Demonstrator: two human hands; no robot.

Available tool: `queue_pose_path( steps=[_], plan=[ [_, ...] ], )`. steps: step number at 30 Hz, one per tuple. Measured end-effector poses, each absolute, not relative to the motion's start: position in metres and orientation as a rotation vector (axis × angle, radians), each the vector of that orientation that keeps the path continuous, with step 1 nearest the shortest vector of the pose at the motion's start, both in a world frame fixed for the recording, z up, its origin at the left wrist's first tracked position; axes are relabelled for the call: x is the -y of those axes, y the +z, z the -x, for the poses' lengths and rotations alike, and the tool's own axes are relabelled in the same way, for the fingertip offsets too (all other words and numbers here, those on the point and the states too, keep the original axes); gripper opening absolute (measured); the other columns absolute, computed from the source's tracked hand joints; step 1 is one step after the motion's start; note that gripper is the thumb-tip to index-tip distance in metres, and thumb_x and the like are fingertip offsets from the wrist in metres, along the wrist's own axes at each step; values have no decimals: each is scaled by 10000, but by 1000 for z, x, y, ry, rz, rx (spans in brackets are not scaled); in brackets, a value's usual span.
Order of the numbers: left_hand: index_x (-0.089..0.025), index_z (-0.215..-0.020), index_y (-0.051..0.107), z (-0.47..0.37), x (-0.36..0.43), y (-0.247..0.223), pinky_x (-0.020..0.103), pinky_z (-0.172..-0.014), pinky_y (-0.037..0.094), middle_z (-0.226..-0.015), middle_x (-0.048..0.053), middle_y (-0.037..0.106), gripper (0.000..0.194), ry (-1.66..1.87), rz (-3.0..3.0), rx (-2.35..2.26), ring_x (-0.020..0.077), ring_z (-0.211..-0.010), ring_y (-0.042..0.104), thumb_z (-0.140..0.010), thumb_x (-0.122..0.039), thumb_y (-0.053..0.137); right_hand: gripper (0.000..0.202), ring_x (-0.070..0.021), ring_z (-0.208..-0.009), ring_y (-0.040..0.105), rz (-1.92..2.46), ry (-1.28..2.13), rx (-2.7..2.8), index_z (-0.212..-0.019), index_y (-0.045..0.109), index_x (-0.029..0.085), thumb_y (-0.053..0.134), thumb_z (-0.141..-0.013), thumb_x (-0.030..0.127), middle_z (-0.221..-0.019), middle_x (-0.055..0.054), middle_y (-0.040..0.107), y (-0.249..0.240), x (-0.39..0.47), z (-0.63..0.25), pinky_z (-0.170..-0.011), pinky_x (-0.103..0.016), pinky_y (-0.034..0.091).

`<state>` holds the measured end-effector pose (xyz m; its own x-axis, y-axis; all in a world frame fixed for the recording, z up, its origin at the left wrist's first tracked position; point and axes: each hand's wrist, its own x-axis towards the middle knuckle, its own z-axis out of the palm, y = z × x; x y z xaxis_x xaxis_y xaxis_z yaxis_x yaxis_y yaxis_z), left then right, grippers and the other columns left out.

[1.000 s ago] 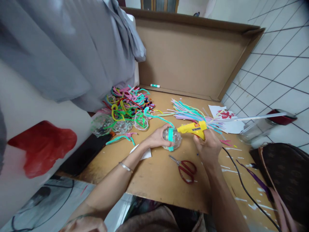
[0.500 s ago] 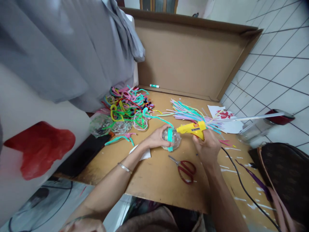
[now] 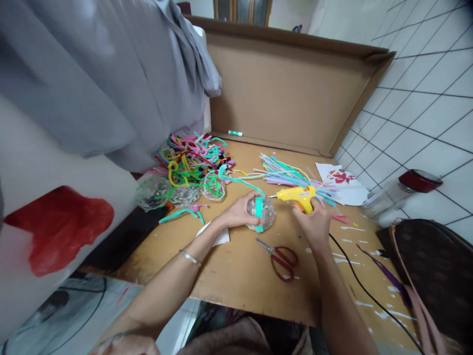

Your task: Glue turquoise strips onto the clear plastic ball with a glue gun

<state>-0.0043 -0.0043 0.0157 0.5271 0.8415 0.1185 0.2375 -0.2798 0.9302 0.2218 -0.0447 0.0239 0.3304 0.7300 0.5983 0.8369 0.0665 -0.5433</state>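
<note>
Steady jar, close nozzle: gluing down the strip

The clear jar [image 3: 269,213] is near the middle of the frame, with a teal strip [image 3: 259,215] running around it as a band. The strip's loose end leaves the top of the band and trails toward the upper left. The left hand [image 3: 241,211] grips the jar from its left side, fingers closed on it. Right of center, the right hand [image 3: 313,219] has its fingers wrapped around the yellow glue gun [image 3: 298,197]. Its nozzle points left at the top of the jar, just beside the band; whether the tip touches cannot be told.

The step looks like gluing the strip on. Doing it well probably means holding the jar still, laying a thin, even bead where the strip should sit, then pressing the strip flat without slack. The left fingers are best kept clear of the tip, which is likely hot. The cord [image 3: 355,269], running toward the lower right, needs slack. The scissors [image 3: 284,261], below the jar on the table [image 3: 236,271], should stay clear of the right wrist.
</note>
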Motion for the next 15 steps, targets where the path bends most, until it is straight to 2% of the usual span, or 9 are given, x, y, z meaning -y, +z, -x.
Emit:
queue_pose_path(
  steps=[3,7,11,15],
  plan=[
    [-147,-1222,499,4,5,17,352,-915,474,-1127,59,610,756,778,-1782,-885,234,-997,583,-548,-342,779,351,-159,-558,419,1758,132,1357,-585,472,236,602,-667,551,-531,17,483,19,38,-229,-539,-285,316],
    [-138,-1225,495,4,5,17,383,-980,444,-1208,91,591,776,789,-1804,-905,266,-1080,567,-537,-353,781,442,-193,-623,539,1829,374,1325,-746,602,183,535,-730,619,-661,-40,618,6,31,-239,-573,-293,385],
    [-135,-1231,495,4,5,17,393,-1006,431,-1270,110,567,788,773,-1805,-923,283,-1128,550,-531,-369,770,485,-240,-758,626,2177,203,1470,-913,661,132,456,-849,567,-833,-128,689,-5,28,-244,-638,-308,424],
    [-148,-1245,495,3,4,16,395,-1018,426,-1273,99,567,798,765,-1817,-955,282,-1133,551,-532,-379,766,453,-280,-913,640,2350,73,1490,-1032,663,73,491,-877,463,-986,-205,685,-10,28,-243,-751,-340,443]
  ],
)
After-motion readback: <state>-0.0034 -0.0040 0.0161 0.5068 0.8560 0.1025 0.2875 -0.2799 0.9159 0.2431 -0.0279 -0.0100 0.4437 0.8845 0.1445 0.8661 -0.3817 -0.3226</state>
